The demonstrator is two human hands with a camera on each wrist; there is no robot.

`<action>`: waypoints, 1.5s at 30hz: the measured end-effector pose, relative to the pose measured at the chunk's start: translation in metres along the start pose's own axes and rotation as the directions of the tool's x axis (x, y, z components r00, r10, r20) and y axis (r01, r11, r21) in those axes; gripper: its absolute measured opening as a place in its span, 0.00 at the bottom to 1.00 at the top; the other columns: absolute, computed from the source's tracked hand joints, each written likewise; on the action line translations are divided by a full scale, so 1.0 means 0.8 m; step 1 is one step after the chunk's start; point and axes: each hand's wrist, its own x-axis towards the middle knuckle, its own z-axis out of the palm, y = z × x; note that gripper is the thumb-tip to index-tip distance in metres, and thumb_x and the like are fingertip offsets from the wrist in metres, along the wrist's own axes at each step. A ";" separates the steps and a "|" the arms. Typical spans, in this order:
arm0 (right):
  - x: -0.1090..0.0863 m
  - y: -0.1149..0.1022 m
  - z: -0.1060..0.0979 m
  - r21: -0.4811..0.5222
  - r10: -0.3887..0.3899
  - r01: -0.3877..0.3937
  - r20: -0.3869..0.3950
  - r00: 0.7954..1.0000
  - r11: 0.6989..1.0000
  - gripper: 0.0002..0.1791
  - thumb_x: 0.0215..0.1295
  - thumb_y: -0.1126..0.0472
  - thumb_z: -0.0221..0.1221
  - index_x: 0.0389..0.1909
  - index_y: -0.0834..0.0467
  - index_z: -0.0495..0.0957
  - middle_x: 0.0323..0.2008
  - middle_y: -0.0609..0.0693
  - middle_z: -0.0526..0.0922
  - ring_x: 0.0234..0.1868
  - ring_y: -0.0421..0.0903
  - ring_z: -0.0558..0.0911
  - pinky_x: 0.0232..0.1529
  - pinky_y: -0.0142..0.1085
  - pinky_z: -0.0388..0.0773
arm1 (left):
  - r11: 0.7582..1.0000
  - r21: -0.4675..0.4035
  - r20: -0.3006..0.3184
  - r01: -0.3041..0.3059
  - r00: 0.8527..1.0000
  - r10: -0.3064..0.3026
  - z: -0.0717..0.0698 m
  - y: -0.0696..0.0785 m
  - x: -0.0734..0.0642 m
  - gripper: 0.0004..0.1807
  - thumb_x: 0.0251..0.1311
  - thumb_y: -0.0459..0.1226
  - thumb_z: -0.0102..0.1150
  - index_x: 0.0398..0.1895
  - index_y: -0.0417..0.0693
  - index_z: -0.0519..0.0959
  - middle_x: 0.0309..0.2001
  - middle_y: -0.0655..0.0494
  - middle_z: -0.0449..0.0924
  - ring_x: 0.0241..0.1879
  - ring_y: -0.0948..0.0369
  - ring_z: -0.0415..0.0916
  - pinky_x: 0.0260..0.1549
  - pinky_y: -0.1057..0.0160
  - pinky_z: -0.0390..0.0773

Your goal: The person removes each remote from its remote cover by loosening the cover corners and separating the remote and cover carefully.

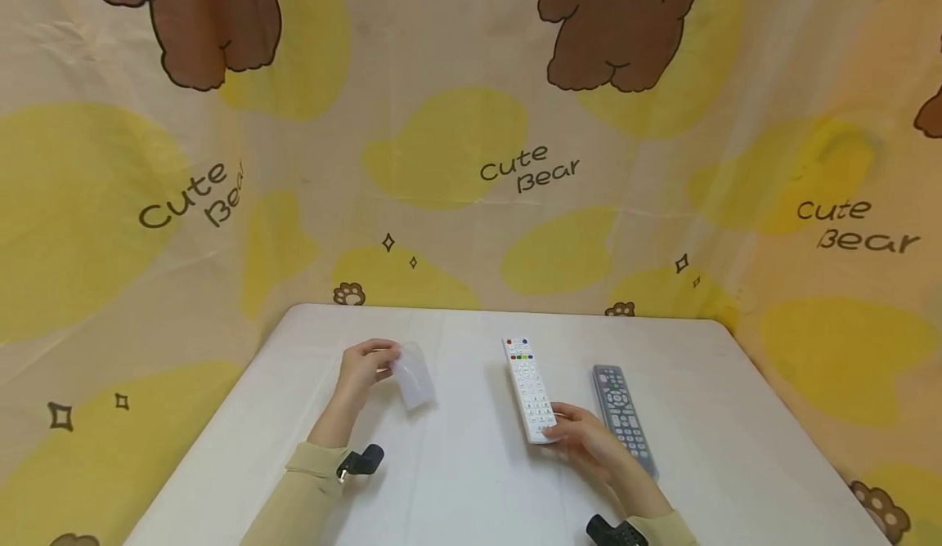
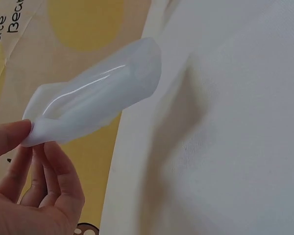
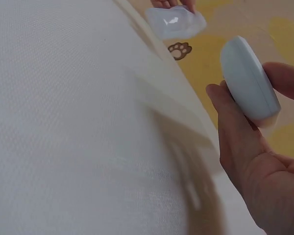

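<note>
My left hand (image 1: 365, 366) pinches one end of a translucent plastic sleeve (image 1: 414, 377) between thumb and fingers, over the left part of the table. In the left wrist view the sleeve (image 2: 103, 90) is soft and glossy, its far end pointing away from the fingertips. My right hand (image 1: 586, 441) grips the lower end of a white remote control (image 1: 528, 387), buttons up, tilted over the middle of the table. From the right wrist view only the rounded end of the white remote (image 3: 249, 81) shows, between thumb and fingers.
A grey remote control (image 1: 624, 415) lies on the white table (image 1: 471, 481), just right of my right hand. A patterned cloth (image 1: 441, 227) with bears and yellow patches hangs behind the table and down its sides.
</note>
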 end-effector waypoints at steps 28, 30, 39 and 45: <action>0.020 0.006 0.077 -0.387 0.062 -0.106 -0.124 0.990 0.916 0.33 0.44 0.62 0.73 0.51 0.72 0.71 0.35 0.53 0.83 0.33 0.41 0.82 0.39 0.35 0.82 | 0.976 0.188 0.221 0.112 0.963 -0.153 0.024 -0.022 0.016 0.14 0.52 0.36 0.66 0.41 0.37 0.82 0.31 0.55 0.82 0.30 0.61 0.76 0.28 0.66 0.77; 0.021 0.005 0.086 -0.396 0.053 -0.099 -0.126 0.991 0.913 0.32 0.44 0.63 0.73 0.49 0.72 0.72 0.34 0.53 0.83 0.32 0.41 0.81 0.37 0.35 0.83 | 0.974 0.200 0.217 0.108 0.964 -0.152 0.025 -0.025 0.019 0.13 0.52 0.35 0.66 0.41 0.37 0.83 0.32 0.54 0.83 0.29 0.61 0.76 0.27 0.66 0.77; 0.026 0.006 0.115 -0.458 -0.004 -0.067 -0.153 0.988 0.886 0.31 0.42 0.63 0.74 0.47 0.70 0.73 0.30 0.52 0.82 0.28 0.40 0.80 0.32 0.33 0.82 | 0.967 0.252 0.205 0.029 0.975 -0.083 0.028 -0.035 0.022 0.11 0.52 0.32 0.66 0.39 0.36 0.83 0.37 0.48 0.83 0.30 0.60 0.76 0.28 0.65 0.79; 0.028 0.009 0.121 -0.479 -0.023 -0.063 -0.172 0.985 0.876 0.33 0.40 0.61 0.75 0.48 0.68 0.74 0.29 0.51 0.83 0.27 0.40 0.80 0.31 0.33 0.81 | 0.964 0.265 0.167 -0.018 0.986 -0.027 0.026 -0.041 0.020 0.10 0.49 0.30 0.68 0.35 0.34 0.81 0.29 0.50 0.83 0.27 0.62 0.78 0.27 0.65 0.81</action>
